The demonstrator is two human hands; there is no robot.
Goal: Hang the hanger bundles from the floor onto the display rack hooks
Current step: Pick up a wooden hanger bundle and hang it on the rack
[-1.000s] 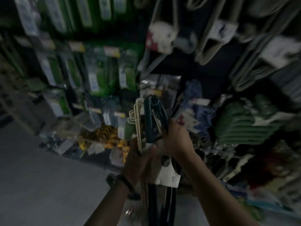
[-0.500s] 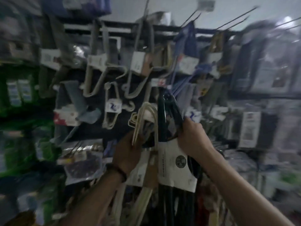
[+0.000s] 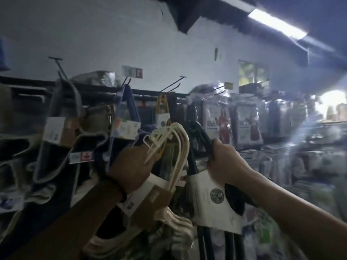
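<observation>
Both raised higher now — left hand (image 3: 131,166) grips cream hangers (image 3: 177,147); right hand (image 3: 225,163), black hangers (image 3: 203,136).

- Cream hanger bundle (image 3: 176,139): off-white throughout; its card band (image 3: 150,196) is white and plain brown.
- Dark hanger bundle (image 3: 202,136): black, or a very dark teal. Its paper sleeve (image 3: 206,184) is white with a round dark emblem (image 3: 217,195).
- Hung hanger pack (image 3: 161,106) — yellow.
- Neighbouring pack (image 3: 129,102) — blue.
- Tag (image 3: 86,156): red patch beside a pale panel.
- Rack hooks (image 3: 173,84): black.
- Wristband (image 3: 120,186): black.
- Wall (image 3: 112,34): pale grey-white.
</observation>
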